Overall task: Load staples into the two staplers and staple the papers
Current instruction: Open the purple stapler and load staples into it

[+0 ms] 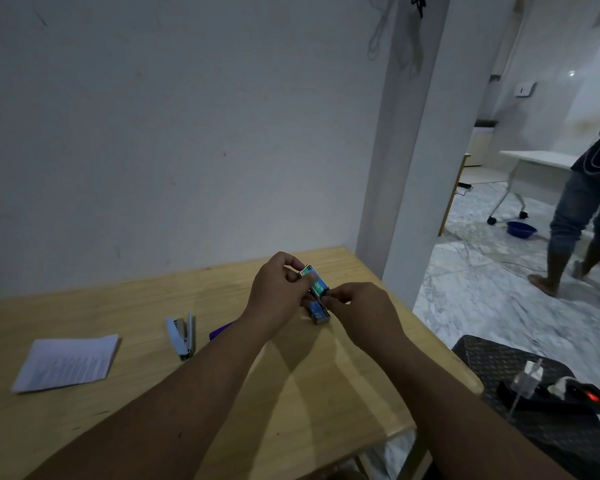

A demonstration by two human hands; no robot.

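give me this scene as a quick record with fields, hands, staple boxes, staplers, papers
left hand: pinches the teal staple box, held above the table
right hand: fingertips at that box's near end
second staple box: blue, on the table under the hands
white stapler: lies open, untouched
purple object: mostly hidden by the left forearm
papers: stack at left, untouched

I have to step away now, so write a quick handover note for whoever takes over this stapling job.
Left hand grips the green-blue staple box; right hand pinches at its lower end, apparently opening it.
A second blue staple box lies on the wooden table just below the hands.
The white stapler lies open, apparently unloaded; the purple stapler is mostly hidden behind the left forearm.
The papers sit stacked at left.
Left to do: load both staplers, staple the papers.
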